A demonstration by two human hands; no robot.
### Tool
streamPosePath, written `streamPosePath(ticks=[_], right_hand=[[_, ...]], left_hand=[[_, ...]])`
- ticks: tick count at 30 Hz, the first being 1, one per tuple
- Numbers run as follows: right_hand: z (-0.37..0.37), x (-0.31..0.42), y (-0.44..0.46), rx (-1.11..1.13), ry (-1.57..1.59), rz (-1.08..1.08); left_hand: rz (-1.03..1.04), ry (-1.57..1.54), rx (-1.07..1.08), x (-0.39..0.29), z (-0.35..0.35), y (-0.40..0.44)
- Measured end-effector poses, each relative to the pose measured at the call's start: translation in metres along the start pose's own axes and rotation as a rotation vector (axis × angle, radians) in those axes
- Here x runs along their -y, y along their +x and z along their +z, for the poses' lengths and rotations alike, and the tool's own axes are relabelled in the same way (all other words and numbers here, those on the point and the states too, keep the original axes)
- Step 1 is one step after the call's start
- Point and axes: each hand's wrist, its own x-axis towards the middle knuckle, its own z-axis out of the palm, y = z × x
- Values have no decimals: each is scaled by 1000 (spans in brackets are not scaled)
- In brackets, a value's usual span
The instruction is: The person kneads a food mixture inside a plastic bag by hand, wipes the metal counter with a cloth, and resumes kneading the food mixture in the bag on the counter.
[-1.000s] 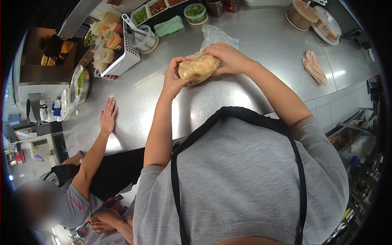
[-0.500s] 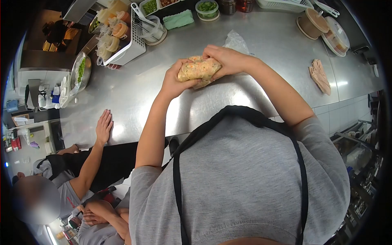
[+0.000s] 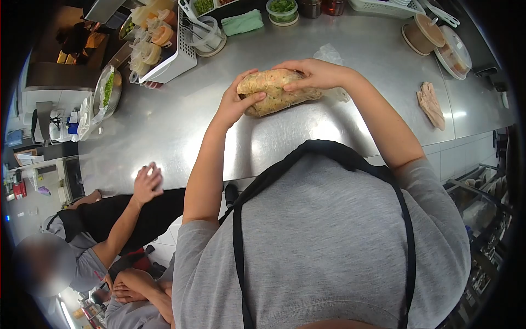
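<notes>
A clear plastic bag of chunky yellow food mixture (image 3: 282, 97), flecked with orange and green, is between my two hands over the steel counter (image 3: 192, 126). My left hand (image 3: 236, 101) wraps around its left end, thumb across the front. On the upper right side, my right hand (image 3: 312, 77) grips the bag with the thumb pressed on its front face. The loose, see-through end of the bag (image 3: 329, 55) sticks out behind and beside my right hand. Some of my fingers are hidden behind the bag.
A white basket of squeeze bottles (image 3: 170, 68) stands at the back left, beside a tub of utensils (image 3: 205, 35). A green cloth (image 3: 242, 22) lies at the back. At right are a crumpled pinkish cloth (image 3: 431, 106) and lidded containers (image 3: 424, 34). A co-worker's hand (image 3: 148, 183) is near the front-left edge.
The bag has turned and now stretches out longer to the right. My right hand has shifted right along it. The co-worker's hand has lifted from the counter and curled.
</notes>
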Motion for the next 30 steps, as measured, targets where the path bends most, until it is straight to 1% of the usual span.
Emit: streamPosePath(ticks=[1, 2, 3, 4, 6, 7, 9, 10, 12, 14, 15, 16, 17, 19, 20, 21, 22, 26, 28, 30], right_hand=[[1, -3, 1, -49, 24, -29], [1, -5, 2, -50, 25, -27], [1, -6, 4, -90, -20, -45], [1, -7, 6, -129, -64, -62], [-1, -10, 11, -121, -108, -83], [-2, -8, 12, -112, -152, -106], [-6, -2, 13, -80, -161, -75], [-8, 1, 13, -44, -168, -49], [-10, -7, 18, -14, -147, -47], [-13, -10, 24, 18, -124, -47], [-16, -11, 28, 60, -130, -16], [-18, -6, 28, 99, -138, 16], [-21, 0, 29, 99, -136, 16], [-26, 12, 32, 187, -281, 117], [-25, 9, 33, 188, -281, 115], [-22, 4, 35, 144, -349, 56], [-19, 0, 36, 99, -414, -1], [-12, -21, 38, 68, -379, 14], [-9, -30, 34, 5, -209, -44], [-10, -30, 28, 5, -154, -17]], left_hand=[[-1, 0, 1, 2, 1, 1], [4, -4, -41, 6, 3, 2], [8, -9, -82, 9, 4, 3], [6, -11, -79, 11, 4, 3], [103, 161, -73, 14, 1, 6], [104, 160, -68, 6, 2, 6], [84, 383, 30, -11, 0, 8], [85, 382, 32, -20, -2, 10], [71, 639, 68, -32, -6, 13], [29, 611, 69, -25, -11, 18], [-10, 584, 69, -22, -13, 23], [-7, 588, 72, -24, -14, 26], [-36, 604, 109, -25, -14, 29], [-68, 620, 143, -29, -14, 35], [-25, 714, 171, -31, -13, 38], [18, 804, 201, -31, -13, 42], [14, 801, 203, -29, -11, 45], [-7, 752, 200, -23, -8, 53], [-30, 704, 207, -20, -7, 54], [-41, 623, 211, -18, -7, 56]])
